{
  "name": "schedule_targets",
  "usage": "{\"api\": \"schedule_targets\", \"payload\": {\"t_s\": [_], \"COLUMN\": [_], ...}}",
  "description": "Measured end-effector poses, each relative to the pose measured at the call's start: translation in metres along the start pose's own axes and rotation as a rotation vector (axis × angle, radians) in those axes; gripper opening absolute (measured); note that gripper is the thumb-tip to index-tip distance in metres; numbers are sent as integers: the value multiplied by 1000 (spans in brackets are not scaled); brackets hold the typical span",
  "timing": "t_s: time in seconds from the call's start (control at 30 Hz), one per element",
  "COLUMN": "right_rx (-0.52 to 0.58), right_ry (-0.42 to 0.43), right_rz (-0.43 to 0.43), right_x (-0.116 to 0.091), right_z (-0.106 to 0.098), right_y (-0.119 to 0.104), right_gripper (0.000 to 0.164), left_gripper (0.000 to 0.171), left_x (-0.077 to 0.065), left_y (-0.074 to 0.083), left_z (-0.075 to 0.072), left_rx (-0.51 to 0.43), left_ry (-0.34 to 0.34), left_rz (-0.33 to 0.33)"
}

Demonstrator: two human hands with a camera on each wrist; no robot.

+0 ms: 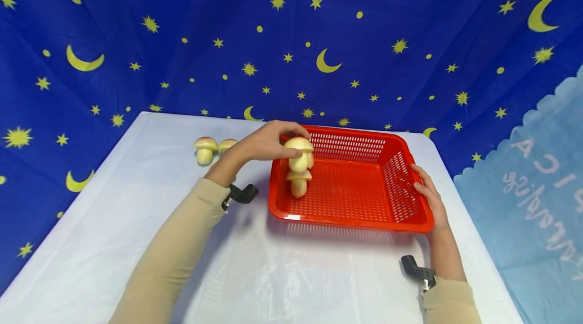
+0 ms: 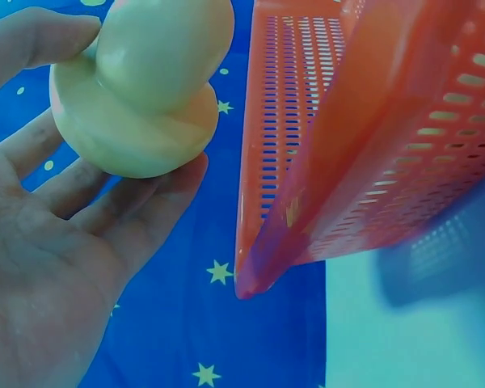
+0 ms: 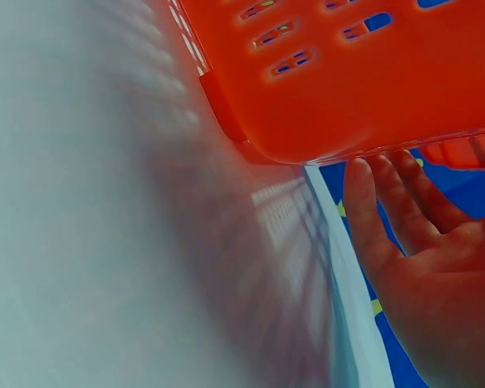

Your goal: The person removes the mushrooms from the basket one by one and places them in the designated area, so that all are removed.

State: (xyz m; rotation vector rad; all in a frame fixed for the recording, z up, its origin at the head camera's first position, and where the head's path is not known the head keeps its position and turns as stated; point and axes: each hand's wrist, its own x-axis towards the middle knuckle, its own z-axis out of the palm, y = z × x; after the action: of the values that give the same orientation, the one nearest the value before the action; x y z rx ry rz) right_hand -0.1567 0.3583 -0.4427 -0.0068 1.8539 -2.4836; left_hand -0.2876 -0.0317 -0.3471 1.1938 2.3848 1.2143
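A pale yellow mushroom (image 1: 298,163) with a rounded cap is pinched between the thumb and fingers of my left hand (image 1: 268,140), over the basket's left end. In the left wrist view this mushroom (image 2: 158,81) shows cap down, outside the basket wall. Another mushroom (image 1: 299,186) sits inside the red plastic basket (image 1: 337,227), and part of one more shows behind the held one. My right hand (image 1: 432,202) grips the basket's right rim. In the right wrist view its fingers (image 3: 364,198) lie against the basket's outer side.
Two mushrooms stand on the white table (image 1: 114,202) left of the basket, one (image 1: 205,150) in full sight and one (image 1: 226,145) partly behind my left hand. A blue curtain (image 1: 182,20) with moons and stars hangs behind the table.
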Motion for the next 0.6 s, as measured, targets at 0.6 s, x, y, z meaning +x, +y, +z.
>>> {"api": "schedule_targets", "payload": {"t_s": [0.6], "right_rx": [20], "right_ry": [-4], "right_rz": [-4], "right_x": [0], "right_z": [0], "right_y": [0], "right_gripper": [50], "left_gripper": [32], "left_x": [-18], "left_y": [-12], "left_z": [-12], "left_rx": [-45], "left_ry": [64], "left_rz": [-3]}}
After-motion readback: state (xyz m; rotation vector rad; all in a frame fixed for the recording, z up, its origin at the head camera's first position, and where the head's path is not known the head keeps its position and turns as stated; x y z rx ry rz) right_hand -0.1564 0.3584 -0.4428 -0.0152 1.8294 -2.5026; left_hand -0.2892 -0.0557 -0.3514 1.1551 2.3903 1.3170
